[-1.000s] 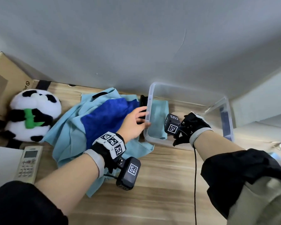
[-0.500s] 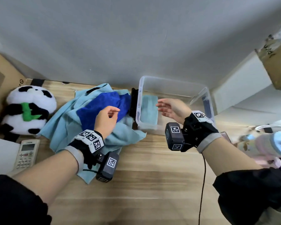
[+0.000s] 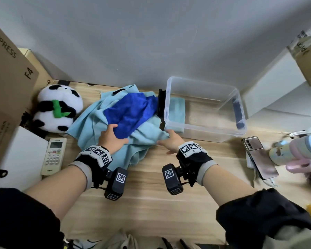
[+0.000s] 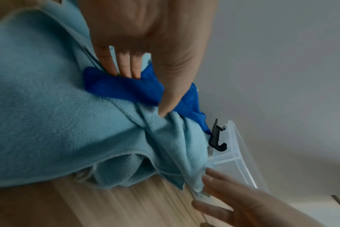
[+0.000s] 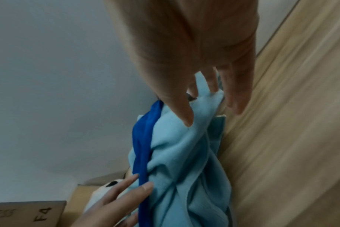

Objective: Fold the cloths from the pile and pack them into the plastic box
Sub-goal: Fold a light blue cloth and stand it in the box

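Note:
A crumpled pile of light blue cloths (image 3: 90, 123) lies on the wooden table, with a dark blue cloth (image 3: 131, 112) on top. Just right of it stands the clear plastic box (image 3: 205, 83), holding one folded light blue cloth (image 3: 176, 110) at its left end. My left hand (image 3: 111, 135) rests on the pile's near side. Its straight fingers (image 4: 124, 67) dig into the dark blue cloth (image 4: 122, 90), and the thumb lies across that cloth's edge. My right hand (image 3: 169, 141) touches the pile's right corner by the box, fingers straight, thumb on the light blue cloth (image 5: 184, 169).
A plush panda (image 3: 57, 106), a white remote (image 3: 54, 153) and cardboard boxes (image 3: 7, 78) stand left of the pile. A phone (image 3: 260, 157) and a pastel bottle (image 3: 298, 150) lie right of the box. A black latch (image 3: 161, 103) sticks out from the box's left end. The wall is close behind.
My right hand left the box and came down to the pile's right corner. My left hand slid from the box rim across the dark blue cloth to its near edge.

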Demonstrator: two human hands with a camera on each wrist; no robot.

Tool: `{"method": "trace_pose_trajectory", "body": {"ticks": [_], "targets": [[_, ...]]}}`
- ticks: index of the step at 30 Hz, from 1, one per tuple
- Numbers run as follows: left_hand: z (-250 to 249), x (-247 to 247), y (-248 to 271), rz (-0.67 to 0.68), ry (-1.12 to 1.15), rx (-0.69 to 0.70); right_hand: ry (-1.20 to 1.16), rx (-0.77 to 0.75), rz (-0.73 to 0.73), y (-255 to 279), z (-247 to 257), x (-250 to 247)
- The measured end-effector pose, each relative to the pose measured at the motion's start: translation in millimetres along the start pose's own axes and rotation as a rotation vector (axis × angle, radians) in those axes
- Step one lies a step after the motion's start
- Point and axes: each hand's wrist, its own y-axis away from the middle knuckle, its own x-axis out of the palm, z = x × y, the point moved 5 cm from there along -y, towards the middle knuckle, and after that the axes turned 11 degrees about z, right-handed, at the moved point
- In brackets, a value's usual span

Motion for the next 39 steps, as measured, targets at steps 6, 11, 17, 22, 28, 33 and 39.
{"method": "trace_pose_trajectory", "body": {"ticks": [6, 11, 17, 22, 28, 33, 39], "targets": [[6.3, -7.6, 3.3, -0.045, -0.010, 0.065, 0.170, -0.136, -0.113, 5.9, 9.3, 5.6], [-4.4, -36.9, 7.4, -0.243, 0.107, 0.109, 0.048, -0.400, -0.140, 27.3, 33.2, -8.9], [-25.9, -62.7, 9.7, -0.401, 0.349, 0.120, -0.139, -0.737, -0.313, 88.6, 72.1, -55.3], [-40.5, -54.2, 17.6, -0.374, 0.416, 0.095, -0.492, -0.865, -0.198, 136.2, 77.2, -91.5], [-88.2, -18.4, 45.0, -0.262, 0.246, 0.402, -0.471, -0.874, 0.066, 158.5, 60.8, -100.6], [-163.6, 41.0, 109.5, 0.464, 0.383, 0.670, -0.412, -0.838, 0.137, 169.4, 38.6, -97.9], [-182.5, 81.6, 136.3, 0.780, 0.342, 0.588, -0.501, -0.848, 0.079, 185.1, 11.3, -116.6]]}}
